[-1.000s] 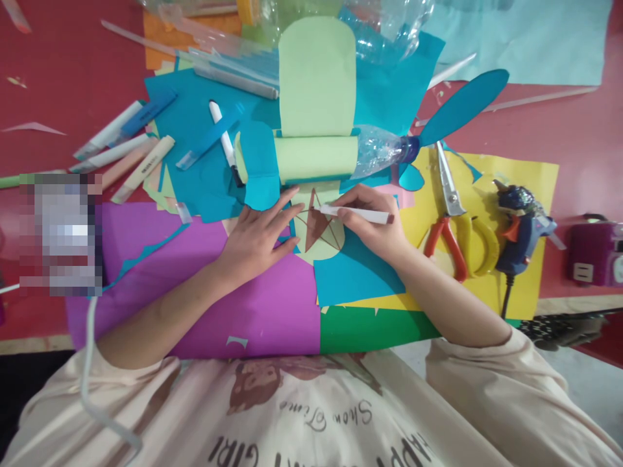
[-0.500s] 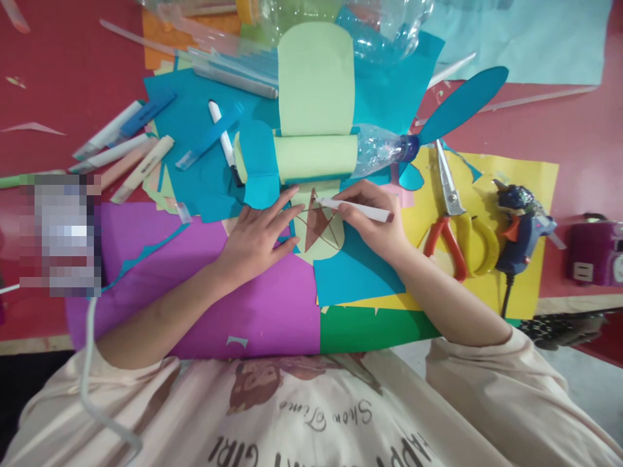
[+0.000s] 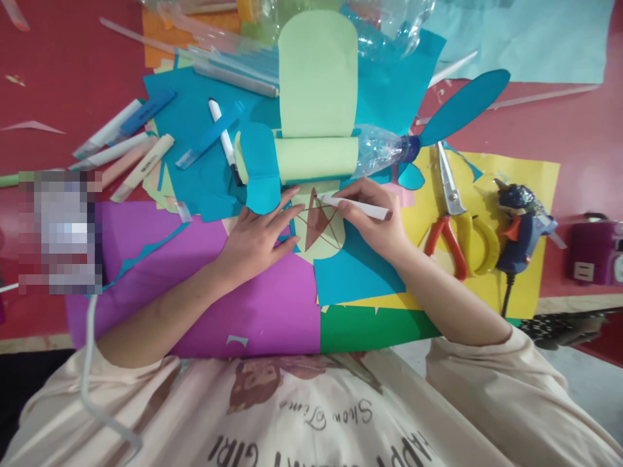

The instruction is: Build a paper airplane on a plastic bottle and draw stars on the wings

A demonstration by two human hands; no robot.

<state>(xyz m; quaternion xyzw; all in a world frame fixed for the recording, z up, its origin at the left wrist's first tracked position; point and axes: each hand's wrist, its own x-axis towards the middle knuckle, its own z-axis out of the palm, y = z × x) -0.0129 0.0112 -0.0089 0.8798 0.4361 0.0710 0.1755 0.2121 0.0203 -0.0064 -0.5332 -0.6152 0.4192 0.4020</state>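
Note:
A white marker [image 3: 363, 206] is pinched in my right hand [image 3: 377, 214], its tip on the pale green paper wing nearest me [image 3: 326, 243]. That wing bears a star outline, partly coloured brown. My left hand [image 3: 260, 233] lies flat with fingers spread, its fingertips on the wing's left edge and beside the blue paper tail. Just beyond both hands lies the plastic bottle plane [image 3: 316, 157], wrapped in pale green paper. Its other wing [image 3: 318, 78] stands out away from me, and a blue paper propeller [image 3: 464, 107] is fixed at the bottle cap.
Scissors [image 3: 452, 201] and a hot glue gun [image 3: 520, 233] lie on yellow paper at right. Several markers [image 3: 141, 168] are scattered at left, near a blurred-out device [image 3: 63, 233] with a cable. Clear plastic bottles [image 3: 389, 26] stand at the back. Purple paper [image 3: 219, 318] lies nearest me.
The marker tip has shifted slightly left and up near the star's top point. The far wing has tipped a little farther away from me. My left hand stays in place.

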